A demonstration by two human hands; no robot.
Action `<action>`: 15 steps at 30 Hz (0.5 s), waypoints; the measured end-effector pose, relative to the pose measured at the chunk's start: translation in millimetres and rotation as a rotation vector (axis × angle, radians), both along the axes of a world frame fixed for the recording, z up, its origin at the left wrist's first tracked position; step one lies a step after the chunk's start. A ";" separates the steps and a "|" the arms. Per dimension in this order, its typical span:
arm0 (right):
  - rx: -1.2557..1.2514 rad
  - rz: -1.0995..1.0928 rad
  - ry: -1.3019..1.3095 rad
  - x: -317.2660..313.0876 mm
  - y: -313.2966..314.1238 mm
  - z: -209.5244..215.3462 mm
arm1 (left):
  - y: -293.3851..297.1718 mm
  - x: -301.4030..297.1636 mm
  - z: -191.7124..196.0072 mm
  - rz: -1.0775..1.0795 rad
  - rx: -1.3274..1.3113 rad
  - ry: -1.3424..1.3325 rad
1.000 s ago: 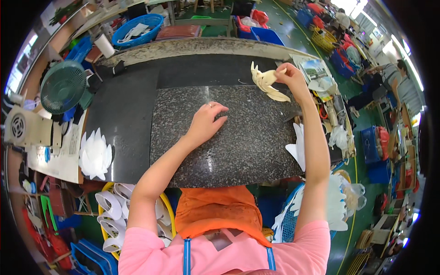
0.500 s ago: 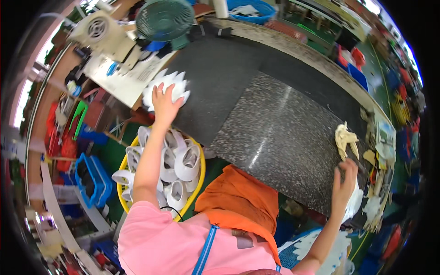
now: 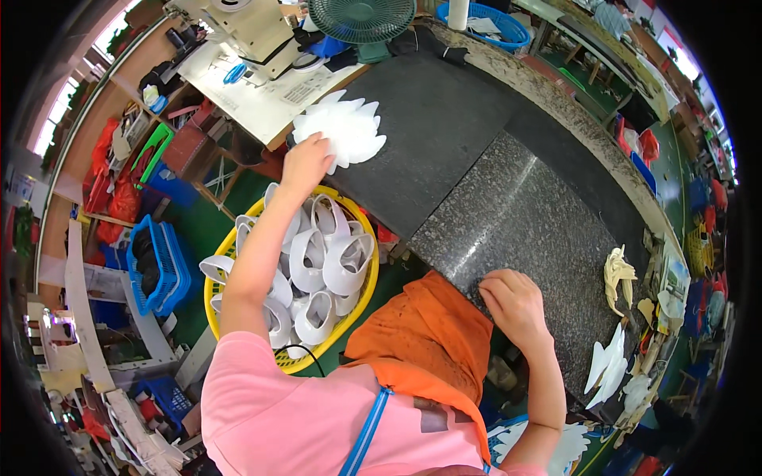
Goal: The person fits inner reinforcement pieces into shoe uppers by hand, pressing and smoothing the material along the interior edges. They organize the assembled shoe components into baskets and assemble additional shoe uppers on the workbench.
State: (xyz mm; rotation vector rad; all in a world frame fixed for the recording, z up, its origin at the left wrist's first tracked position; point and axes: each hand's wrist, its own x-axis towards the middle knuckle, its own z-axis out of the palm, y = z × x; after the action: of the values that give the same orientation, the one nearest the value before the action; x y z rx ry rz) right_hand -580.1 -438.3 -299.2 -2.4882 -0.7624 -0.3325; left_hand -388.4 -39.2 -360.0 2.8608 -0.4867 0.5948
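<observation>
At the left end of the dark worktop lies a pile of thin white pieces (image 3: 349,131) with pointed, petal-like edges. My left hand (image 3: 308,164) is closed at the pile's near left edge, its fingertips on the pieces. Over the near edge of a speckled dark slab (image 3: 508,214) is my right hand (image 3: 514,305), its fingers curled and thumb pressed in; anything in them is hidden. Farther right, another white jagged-edged piece (image 3: 608,366) rests at the slab's end, away from both hands.
Below my left forearm stands a yellow basket (image 3: 367,297) full of white curved shoe parts. A green fan (image 3: 361,20) and a sewing machine (image 3: 252,36) are at the far left. Pale gloves (image 3: 619,278) lie on the slab's right end. Blue crates (image 3: 155,266) stand left.
My right hand has moved left from the slab's right end to its near edge, uncovering the white piece there. My left hand's spread fingers have drawn together at the pile's edge. The view has shifted.
</observation>
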 end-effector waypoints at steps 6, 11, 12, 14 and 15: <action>-0.040 0.146 0.002 7.4 26.3 -15.1 | 75.6 91.4 -31.3 -0.055 -0.189 0.147; 0.039 0.175 -0.038 20.3 53.3 -31.0 | 132.2 184.6 -64.9 -0.049 -0.226 0.237; 0.090 0.221 -0.039 17.2 60.1 -23.6 | 226.1 187.1 -55.7 0.012 -0.286 0.230; 0.141 0.039 0.067 11.6 39.7 -48.2 | 101.8 181.1 -53.5 0.030 -0.920 0.510; 0.154 0.033 0.050 7.1 38.7 -45.9 | 169.9 193.1 -28.2 0.000 -0.551 0.585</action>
State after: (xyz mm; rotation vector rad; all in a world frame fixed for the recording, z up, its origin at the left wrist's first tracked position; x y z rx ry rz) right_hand -573.0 -399.6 -345.2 -2.3289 -0.7283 -0.3038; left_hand -195.3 130.7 -388.2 2.3369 -0.1820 -0.1174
